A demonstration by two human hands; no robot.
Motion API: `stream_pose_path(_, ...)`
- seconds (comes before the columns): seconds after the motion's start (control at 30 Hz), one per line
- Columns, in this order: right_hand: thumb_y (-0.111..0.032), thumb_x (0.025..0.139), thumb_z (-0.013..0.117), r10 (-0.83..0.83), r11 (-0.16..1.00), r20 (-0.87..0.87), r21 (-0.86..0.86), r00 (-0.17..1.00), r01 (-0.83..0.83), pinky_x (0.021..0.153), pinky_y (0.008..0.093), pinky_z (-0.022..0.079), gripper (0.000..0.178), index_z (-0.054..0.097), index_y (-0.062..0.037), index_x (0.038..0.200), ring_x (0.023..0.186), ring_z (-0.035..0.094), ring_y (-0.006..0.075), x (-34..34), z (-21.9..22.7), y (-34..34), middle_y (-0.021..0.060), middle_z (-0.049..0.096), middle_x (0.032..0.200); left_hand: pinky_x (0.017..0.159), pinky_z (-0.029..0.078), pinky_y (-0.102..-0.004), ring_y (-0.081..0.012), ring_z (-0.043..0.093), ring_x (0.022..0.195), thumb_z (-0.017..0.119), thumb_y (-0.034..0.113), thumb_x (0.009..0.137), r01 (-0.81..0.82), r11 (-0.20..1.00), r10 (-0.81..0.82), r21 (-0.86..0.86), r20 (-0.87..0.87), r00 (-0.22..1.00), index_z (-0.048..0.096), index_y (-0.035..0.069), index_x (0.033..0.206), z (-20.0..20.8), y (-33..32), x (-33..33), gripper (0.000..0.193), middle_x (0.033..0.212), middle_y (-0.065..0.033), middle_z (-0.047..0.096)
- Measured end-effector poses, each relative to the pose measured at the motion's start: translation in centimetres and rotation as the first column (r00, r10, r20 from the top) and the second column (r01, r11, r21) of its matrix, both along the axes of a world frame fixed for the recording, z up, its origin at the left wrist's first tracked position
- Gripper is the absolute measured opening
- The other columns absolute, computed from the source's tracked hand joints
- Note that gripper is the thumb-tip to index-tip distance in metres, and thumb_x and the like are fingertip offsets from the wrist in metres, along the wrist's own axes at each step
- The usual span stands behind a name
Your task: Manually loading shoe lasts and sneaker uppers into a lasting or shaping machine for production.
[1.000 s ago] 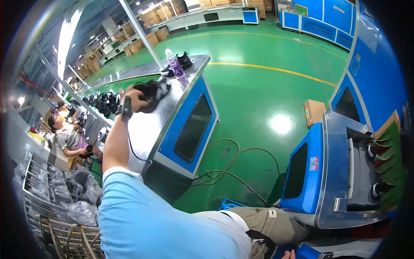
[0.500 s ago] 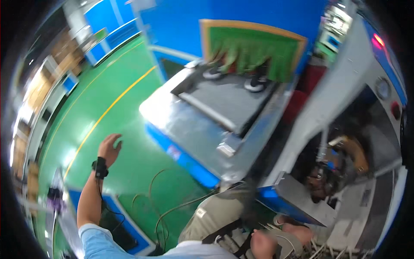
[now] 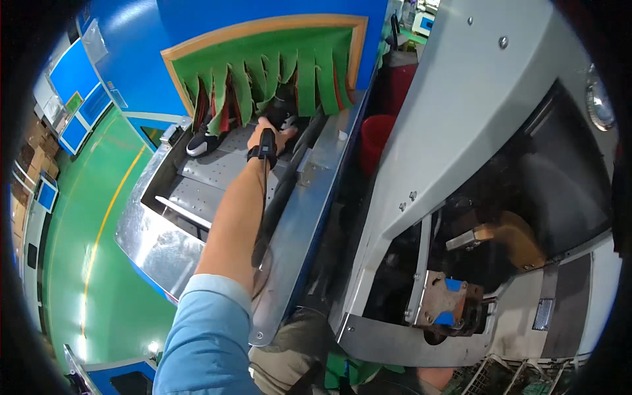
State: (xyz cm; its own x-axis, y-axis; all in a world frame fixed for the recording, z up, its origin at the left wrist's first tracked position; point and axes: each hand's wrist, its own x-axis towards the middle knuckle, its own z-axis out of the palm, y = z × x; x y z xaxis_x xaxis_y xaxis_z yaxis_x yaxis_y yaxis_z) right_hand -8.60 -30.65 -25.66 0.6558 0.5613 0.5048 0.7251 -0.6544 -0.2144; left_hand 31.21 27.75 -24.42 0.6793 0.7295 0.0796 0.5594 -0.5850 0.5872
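Note:
My left hand (image 3: 268, 137), a black band on its wrist, reaches far forward onto the grey perforated conveyor bed (image 3: 210, 171). Its fingers close around the front of a black shoe with white markings (image 3: 284, 118), partly covered by the hand and by hanging green strips (image 3: 263, 82). To the left, a second black shoe with a white toe and sole (image 3: 203, 141) rests on the bed, its rear under the strips. Only a blurred patch of skin (image 3: 434, 378) shows low down near the right machine; whether it is my right hand is unclear, and no fingers show.
A blue machine housing (image 3: 263, 16) with a wooden-framed opening stands ahead. Close on the right is a large grey-white machine (image 3: 421, 125) with a metal fixture (image 3: 444, 299) and a curved brown arm (image 3: 517, 240). A red bin (image 3: 376, 139) sits between them. Green floor (image 3: 99, 263) lies left.
My left hand has swung from over the floor at the left to the conveyor and taken hold of the right-hand shoe. The view has turned and moved closer to the machines.

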Motion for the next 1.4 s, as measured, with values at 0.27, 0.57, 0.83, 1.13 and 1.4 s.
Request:
stream_pose_path(0.27, -0.029, 0.103, 0.056, -0.145, 0.901, -0.895, 0.058, 0.423, 0.431, 0.08, 0.0372, 0.054, 0.037, 0.067, -0.0004, 0.124, 0.089, 0.068, 0.0268, 2.8, 3.0, 4.2, 0.0151, 0.072, 0.104, 0.086, 0.054, -0.033, -0.0176, 0.065, 0.1, 0.075, 0.007, 0.083, 0.362, 0.722, -0.155, -0.589, 0.372, 0.915, 0.055, -0.002, 0.13, 2.8, 2.1, -15.1, 0.052, 0.111, -0.0101, 0.067)
stream_pose_path(0.57, -0.026, 0.09, 0.076, 0.758, 0.469, -0.452, 0.879, 0.47, 0.09, 0.111, 0.0413, 0.036, 0.089, 0.023, -0.0011, 0.156, 0.13, 0.048, 0.0321, 1.1, 9.0, 14.7, 0.0209, 0.045, 0.146, 0.099, 0.049, -0.0353, -0.0194, 0.06, 0.113, 0.091, 0.02, 0.066, 0.581, 0.194, 0.003, -0.79, 0.593, 0.805, 0.048, -0.002, 0.138, 2.5, -16.5, -44.6, 0.087, 0.127, -0.0081, 0.061)
stream_pose_path(0.83, -0.034, 0.071, 0.087, 0.345, 0.625, -0.486, 0.757, 0.803, 0.19, 0.113, 0.0453, 0.034, 0.134, -0.011, 0.0046, 0.155, 0.135, 0.044, 0.0358, -3.3, 9.4, 10.6, 0.0249, 0.033, 0.151, 0.093, 0.048, -0.0317, -0.0133, 0.059, 0.105, 0.071, 0.035, 0.09, 0.599, -0.051, -0.132, -0.799, 0.6, 0.789, 0.058, -0.002, 0.125, 5.2, -31.9, -45.0, 0.053, 0.113, -0.0048, 0.066)
stream_pose_path(1.13, -0.021, 0.071, 0.072, 0.498, 0.345, -0.645, 0.76, 0.58, 0.55, 0.109, 0.0442, 0.043, 0.093, 0.033, 0.0018, 0.152, 0.125, 0.054, 0.033, -4.5, 7.7, 0.8, 0.0211, 0.05, 0.139, 0.071, 0.05, -0.046, -0.0414, 0.061, 0.074, 0.054, 0.03, 0.095, 0.925, 0.366, -0.82, -0.101, 0.436, 0.371, 0.06, 0.001, 0.091, 5.2, -37.0, -45.1, 0.03, 0.081, -0.0207, 0.065)
stream_pose_path(1.4, -0.01, 0.076, 0.068, 0.526, 0.149, -0.36, 0.931, 0.771, 0.333, 0.111, 0.0389, 0.04, 0.084, 0.035, 0.0021, 0.153, 0.13, 0.052, 0.0281, 4.7, 13.7, -3.3, 0.0176, 0.051, 0.145, 0.071, 0.05, -0.0358, -0.0246, 0.065, 0.075, 0.044, 0.031, 0.106, 0.759, 0.354, -0.563, -0.547, 0.524, 0.639, 0.063, -0.003, 0.088, 6.6, -35.4, -42.5, 0.042, 0.079, -0.0153, 0.068)
